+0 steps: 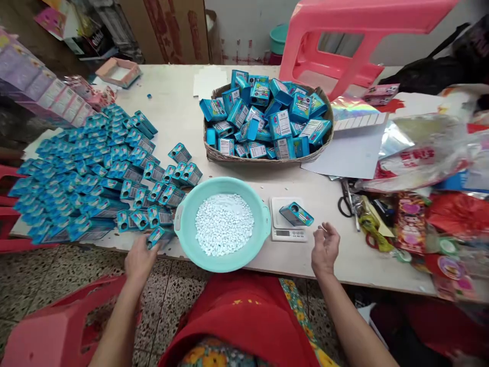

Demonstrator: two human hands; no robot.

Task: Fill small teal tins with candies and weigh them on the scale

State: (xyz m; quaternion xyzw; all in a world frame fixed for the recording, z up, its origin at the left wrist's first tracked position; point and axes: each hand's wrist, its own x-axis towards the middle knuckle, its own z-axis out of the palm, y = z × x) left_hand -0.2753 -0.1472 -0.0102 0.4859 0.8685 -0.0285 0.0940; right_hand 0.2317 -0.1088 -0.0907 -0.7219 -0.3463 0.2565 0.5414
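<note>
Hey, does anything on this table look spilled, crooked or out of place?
A few white pellets lie loose on the table beyond the teal bowl, apparently spilled. One blue box lies tilted on the small scale. Otherwise nothing stands out.

My left fingers [147,243]: tips hidden behind the blue box [158,235] beside the teal bowl [186,239] | box print: too small to read | scale [287,233] right of bowl: display too small to read, platform partly hidden | far right of bowl: clutter blurred, bench [183,102] cut by edge | pink stool [355,35] beyond bowl: top cut off
</note>
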